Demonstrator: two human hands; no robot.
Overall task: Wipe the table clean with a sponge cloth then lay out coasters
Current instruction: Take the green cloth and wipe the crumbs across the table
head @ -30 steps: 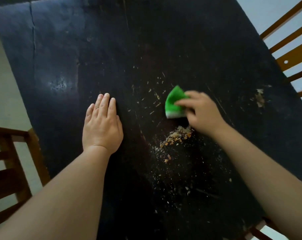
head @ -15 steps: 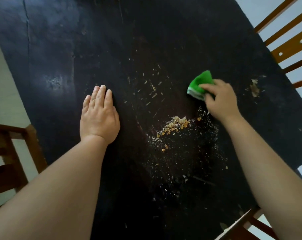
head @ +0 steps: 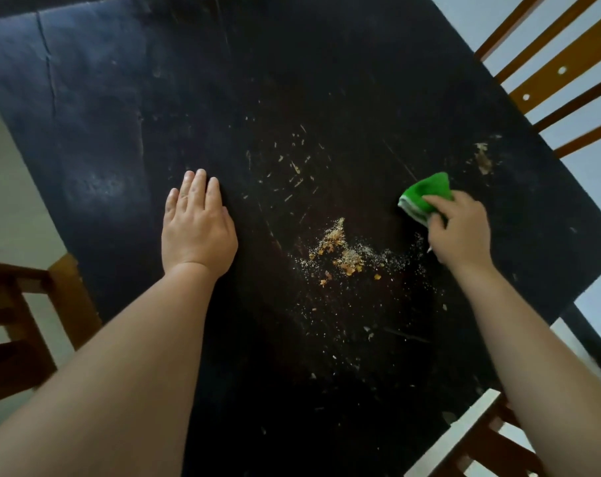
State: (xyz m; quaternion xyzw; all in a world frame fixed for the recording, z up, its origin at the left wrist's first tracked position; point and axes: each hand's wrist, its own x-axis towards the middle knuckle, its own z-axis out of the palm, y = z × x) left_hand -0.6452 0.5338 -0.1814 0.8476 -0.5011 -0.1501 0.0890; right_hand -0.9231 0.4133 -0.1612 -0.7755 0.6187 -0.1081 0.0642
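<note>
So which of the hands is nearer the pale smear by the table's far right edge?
Right. The right hand, gripping the green sponge cloth, sits just below-left of the smear; the left hand lies flat far across the table.

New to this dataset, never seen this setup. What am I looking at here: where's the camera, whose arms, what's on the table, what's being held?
There is no robot: a person works bare-handed, and the one camera sits on their head, looking forward and down. Both forearms reach in from the bottom edge. The left hand rests flat, fingers straight, on the dark table. The right hand grips a folded green sponge cloth against the tabletop. Between the hands lies a pile of crumbs, with finer specks scattered around it. A pale smear sits beyond the cloth. Wooden chairs stand around the table. No coasters are in view.
</note>
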